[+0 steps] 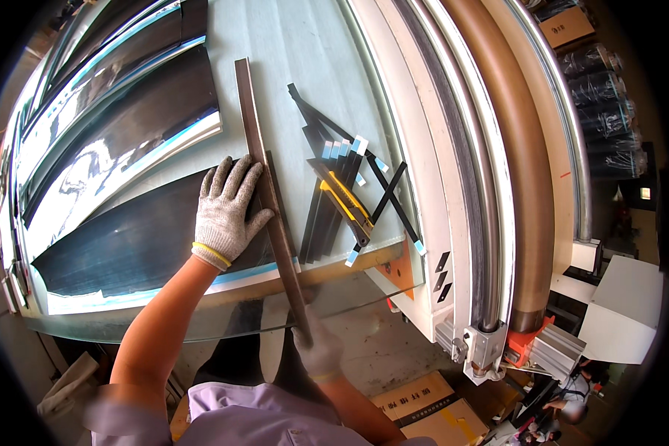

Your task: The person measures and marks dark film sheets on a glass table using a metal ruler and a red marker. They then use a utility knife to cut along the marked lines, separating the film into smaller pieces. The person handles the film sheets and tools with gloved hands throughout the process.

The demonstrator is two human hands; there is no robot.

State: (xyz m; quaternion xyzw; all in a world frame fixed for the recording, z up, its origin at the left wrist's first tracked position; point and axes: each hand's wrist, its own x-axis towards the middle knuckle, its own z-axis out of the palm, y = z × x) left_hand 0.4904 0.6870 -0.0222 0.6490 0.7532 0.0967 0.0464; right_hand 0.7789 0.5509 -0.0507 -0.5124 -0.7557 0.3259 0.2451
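Note:
My left hand, in a grey knit glove with a yellow cuff, lies flat with fingers stretched on a dark glossy sheet. Its thumb and fingertips reach a long narrow metal bar that crosses the sheet's right end. The bar runs toward me past the table's front edge. At its near end my right hand, also gloved and blurred, closes around it. Right of the bar, a yellow-and-black utility knife rests on several dark strips with white and light-blue ends.
More dark glossy sheets with blue-and-white edges lie at the left of the glass-topped table. A machine with a long brown roller stands along the right. Cardboard boxes sit below, and wrapped rolls lie far right.

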